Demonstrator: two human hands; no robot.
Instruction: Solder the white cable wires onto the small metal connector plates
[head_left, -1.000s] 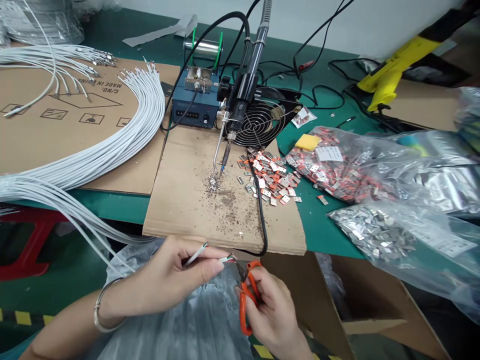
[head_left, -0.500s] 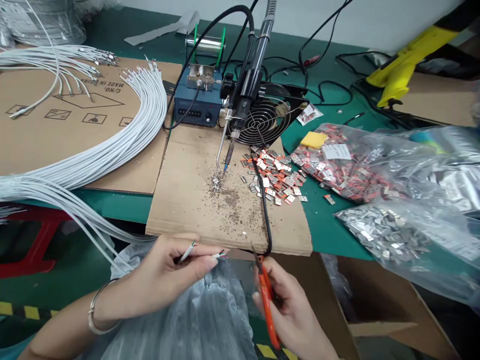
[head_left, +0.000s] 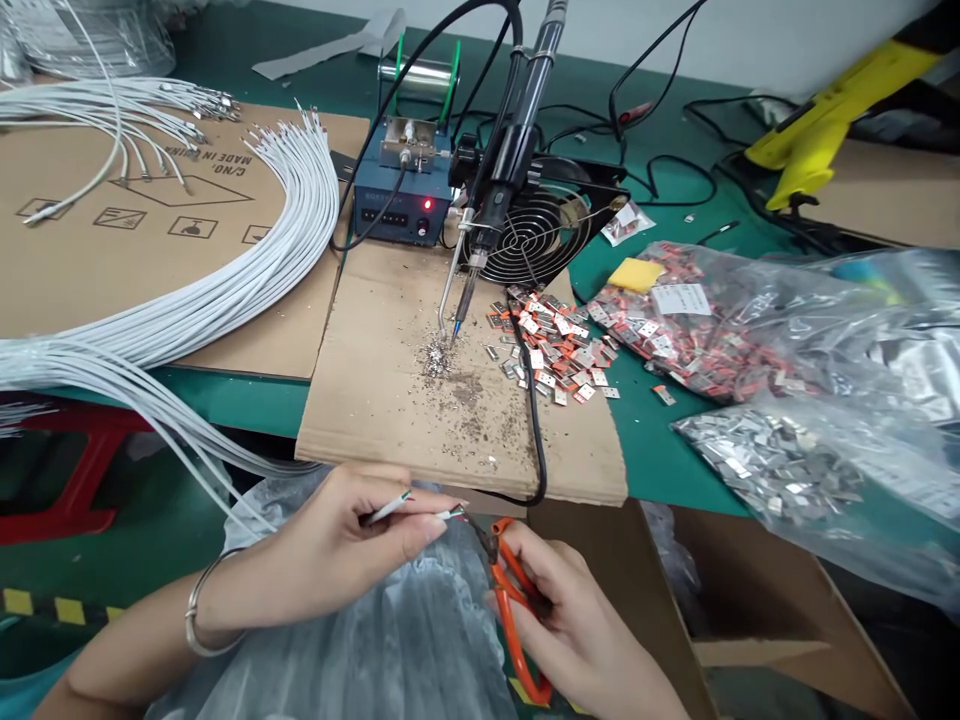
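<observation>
Pinched between the thumb and fingers of my left hand point(head_left: 367, 530) are white cable ends point(head_left: 391, 507), their thin coloured inner wires bared at the tips. My right hand point(head_left: 574, 610) grips orange-handled scissors point(head_left: 517, 640), with the handles spread apart. The blades reach the tip of one cable end beside my left thumb; whether they touch the wires I cannot tell. Other white cables point(head_left: 187, 440) run in from the left toward my lap and pass behind my left wrist.
A soldering iron point(head_left: 491, 210) points down over the cardboard sheet point(head_left: 375, 400), near solder crumbs. Behind stand a blue control box point(head_left: 397, 200) and a fan point(head_left: 532, 235). Loose metal-and-orange connectors point(head_left: 555, 350) lie right of it. Bags of connectors point(head_left: 697, 350) and metal shells point(head_left: 765, 465) sit at right.
My right hand has brought the scissors left and the blades have come to the cable tip in my left hand. A red light now glows on the blue box. The view has shifted slightly.
</observation>
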